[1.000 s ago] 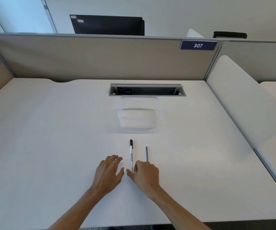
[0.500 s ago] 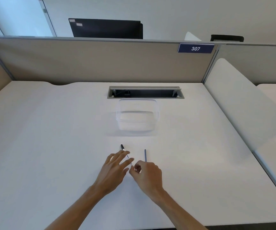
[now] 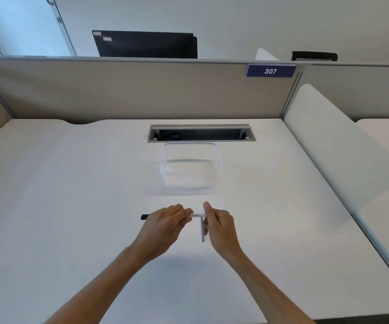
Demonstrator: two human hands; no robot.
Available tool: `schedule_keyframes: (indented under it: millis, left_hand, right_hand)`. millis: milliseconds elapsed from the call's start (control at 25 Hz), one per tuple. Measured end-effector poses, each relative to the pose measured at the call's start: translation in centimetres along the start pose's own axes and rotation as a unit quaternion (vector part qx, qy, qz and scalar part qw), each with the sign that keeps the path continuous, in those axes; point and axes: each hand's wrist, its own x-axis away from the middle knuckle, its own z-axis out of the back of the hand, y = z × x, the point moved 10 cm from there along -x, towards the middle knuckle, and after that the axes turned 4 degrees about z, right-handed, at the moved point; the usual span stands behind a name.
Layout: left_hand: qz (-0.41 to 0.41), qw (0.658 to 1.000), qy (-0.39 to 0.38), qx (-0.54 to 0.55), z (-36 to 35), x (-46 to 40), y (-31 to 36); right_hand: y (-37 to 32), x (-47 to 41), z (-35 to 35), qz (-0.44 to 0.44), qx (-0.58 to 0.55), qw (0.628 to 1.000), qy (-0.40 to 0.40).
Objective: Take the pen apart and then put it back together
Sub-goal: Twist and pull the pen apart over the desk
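While both hands pinched it level above the white desk (image 3: 72,206), the slim white pen (image 3: 195,215) showed print reading, seemingly, "BOARD": left hand (image 3: 165,224) near its black cap, right hand (image 3: 219,224) at the opposite end.

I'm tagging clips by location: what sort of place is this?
Most likely an open-plan office cubicle: a white desk with a cable slot, a beige partition carrying a "307" number plate, and a monitor behind it.

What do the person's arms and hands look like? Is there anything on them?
Both arms are bare up to the picture's lower edge: no sleeves show. The left hand and right hand wear no gloves, rings, watch or bracelet that I can see.
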Motion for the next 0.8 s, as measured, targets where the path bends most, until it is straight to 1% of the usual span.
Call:
schedule_keyframes:
  millis: [120, 280, 400, 520, 640, 720, 800]
  left_hand:
    - [-0.021, 0.999, 0.012, -0.036, 0.6, -0.5, 1.0]
    - [-0.023, 0.999, 0.026, -0.041, 1.6, -1.1, 1.5]
    - [0.003, 1.000, 0.014, 0.007, 2.6, -1.7, 1.2]
    - [0.038, 0.992, -0.052, 0.107, 2.7, -2.7, 0.7]
    - [0.066, 0.961, -0.137, 0.230, 2.1, -3.1, 0.9]
    - [0.100, 0.928, -0.188, 0.305, 1.8, -3.4, 0.9]
    - [0.142, 0.891, -0.245, 0.354, 1.3, -3.5, 0.6]
  right_hand:
    - [-0.4, -0.7, 0.3, -0.027, -0.005, 0.999, 0.017]
    - [-1.9, -1.1, 0.9, -0.001, -0.014, 0.999, 0.050]
    - [-3.3, -1.0, 0.9, 0.040, -0.036, 0.997, 0.050]
    - [-4.1, -1.0, 1.2, 0.085, -0.030, 0.994, 0.054]
    - [-5.7, -1.0, 1.9, 0.182, 0.008, 0.981, 0.074]
    - [-7.3, -0.9, 2.2, 0.249, 0.032, 0.964, 0.083]
    - [-9.1, -0.4, 2.4, 0.319, 0.046, 0.943, 0.090]
